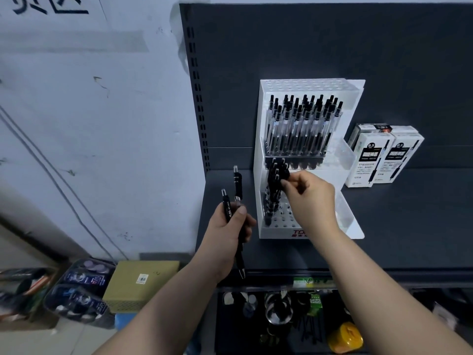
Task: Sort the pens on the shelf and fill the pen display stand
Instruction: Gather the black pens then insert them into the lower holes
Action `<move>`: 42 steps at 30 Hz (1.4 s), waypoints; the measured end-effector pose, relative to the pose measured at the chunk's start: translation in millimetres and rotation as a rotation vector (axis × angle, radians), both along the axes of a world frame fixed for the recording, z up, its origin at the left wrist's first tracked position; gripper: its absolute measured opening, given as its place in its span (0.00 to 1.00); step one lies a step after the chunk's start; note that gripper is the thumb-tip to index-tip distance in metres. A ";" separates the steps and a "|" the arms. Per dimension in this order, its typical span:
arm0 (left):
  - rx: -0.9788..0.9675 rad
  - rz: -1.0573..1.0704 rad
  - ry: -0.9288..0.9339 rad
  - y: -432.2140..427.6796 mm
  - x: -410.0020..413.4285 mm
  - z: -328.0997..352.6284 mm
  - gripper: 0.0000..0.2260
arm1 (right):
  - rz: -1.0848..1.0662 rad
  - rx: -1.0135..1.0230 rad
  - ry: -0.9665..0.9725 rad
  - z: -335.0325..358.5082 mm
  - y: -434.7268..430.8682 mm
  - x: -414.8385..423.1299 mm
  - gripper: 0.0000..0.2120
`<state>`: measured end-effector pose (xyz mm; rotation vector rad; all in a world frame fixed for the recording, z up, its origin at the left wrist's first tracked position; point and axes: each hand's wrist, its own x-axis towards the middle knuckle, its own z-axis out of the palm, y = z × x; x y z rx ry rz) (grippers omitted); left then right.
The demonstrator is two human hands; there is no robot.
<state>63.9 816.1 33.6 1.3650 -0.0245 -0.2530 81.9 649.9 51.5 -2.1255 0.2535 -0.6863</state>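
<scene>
Gripped two black pens (237,184) upright in the left hand (230,228), thumb pressed across them, just left of the white pen display stand (258,149) on the dark shelf (409,226). Pinched with the right hand (311,198) the top of another black pen (285,176), above the lower tier, beside a few standing pens (271,201) at its left side. Packed the upper tier with clear pens (302,129). Placed two white boxes (384,155) right of the stand.

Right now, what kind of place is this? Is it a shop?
Probably a stationery shop. There's a dark metal shelf with a white pen display stand holding rows of pens, and boxes of new pens standing beside it.
</scene>
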 end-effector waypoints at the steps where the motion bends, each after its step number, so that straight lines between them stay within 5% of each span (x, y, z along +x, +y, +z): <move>1: -0.009 -0.006 0.001 -0.1 -0.6 -0.5 0.02 | 0.000 0.002 0.017 1.0 0.0 0.0 0.02; 17: -0.165 -0.179 -0.066 -5.9 -12.5 9.5 0.06 | 0.278 0.503 -0.021 55.9 18.0 -50.3 0.06; 22: -0.048 0.077 -0.047 4.1 -3.5 7.6 0.06 | 0.052 0.285 -0.306 82.5 -10.8 -43.0 0.08; 30: -0.157 0.060 0.065 4.6 -6.1 6.0 0.08 | -0.009 0.149 -0.177 37.4 -4.1 -21.2 0.03; 42: -0.042 0.005 -0.029 7.9 -11.0 1.0 0.11 | -0.023 0.086 -0.172 23.5 1.7 -13.4 0.03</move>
